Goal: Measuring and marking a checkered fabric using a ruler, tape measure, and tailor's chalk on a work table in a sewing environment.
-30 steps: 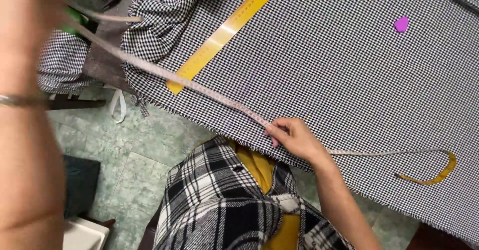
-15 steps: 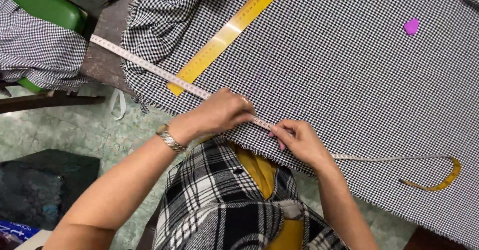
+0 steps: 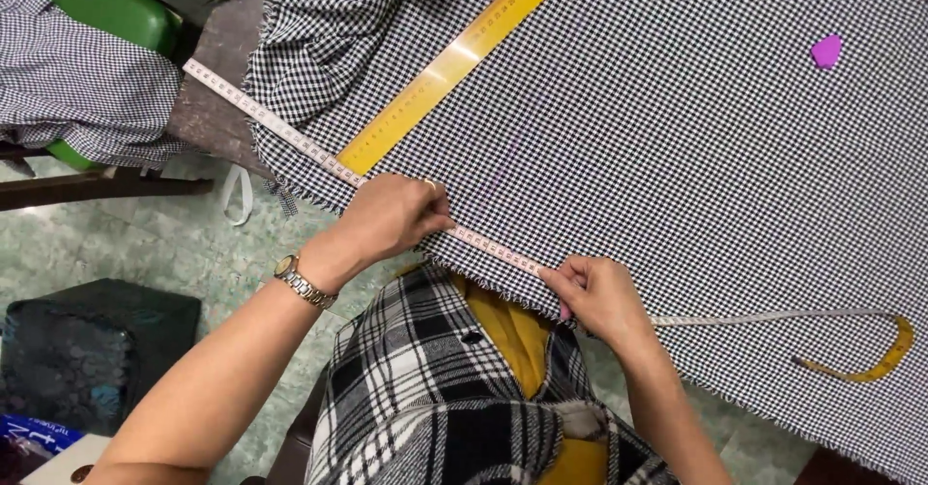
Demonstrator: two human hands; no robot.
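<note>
The left hand point(image 3: 391, 216), raised away 1 second ago, now presses closed fingers on the measuring tape point(image 3: 280, 127) along the checked fabric point(image 3: 657, 156) edge, while the right hand point(image 3: 599, 296) pinches it, so measuring is underway.

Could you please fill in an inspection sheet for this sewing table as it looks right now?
Surface: checked cloth spread over the table, frayed near edge.
Job's things: tape measure stretched along the cloth edge; yellow ruler lying diagonally on the cloth; purple chalk farther out.
Clutter: second checked piece draped over a green chair.
Hands: left hand presses the tape down; right hand pinches it at the cloth edge.
Cables: nothing seen.
Surroundings: green tiled floor; dark bag at the left.
</note>
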